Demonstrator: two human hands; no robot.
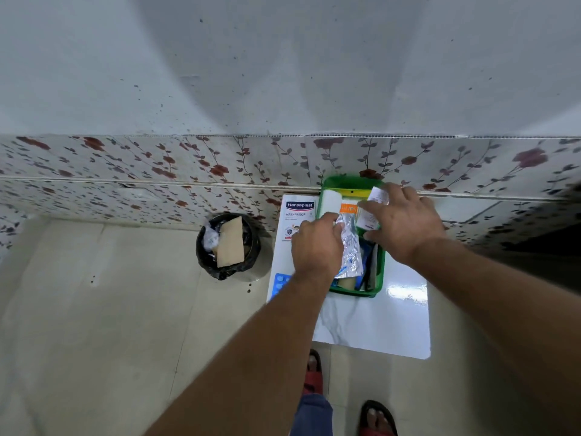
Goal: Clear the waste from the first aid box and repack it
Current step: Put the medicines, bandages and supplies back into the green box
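Observation:
A green first aid box (379,272) sits open on a white table (393,319) against the wall. My left hand (316,247) pinches a crinkled silver foil wrapper (350,253) that hangs over the box's middle. My right hand (405,220) is over the box's far right side and grips a white paper slip (377,195) and a small white box (367,220). Inside the green box I see a white roll (330,201), an orange pack (348,209) and dark blue items (366,265).
A black-lined waste bin (228,247) stands on the floor left of the table, holding a brown card and crumpled waste. A Hansaplast plaster box (298,212) and a blue blister strip (279,283) lie on the table's left side. My sandalled feet are below the table's front edge.

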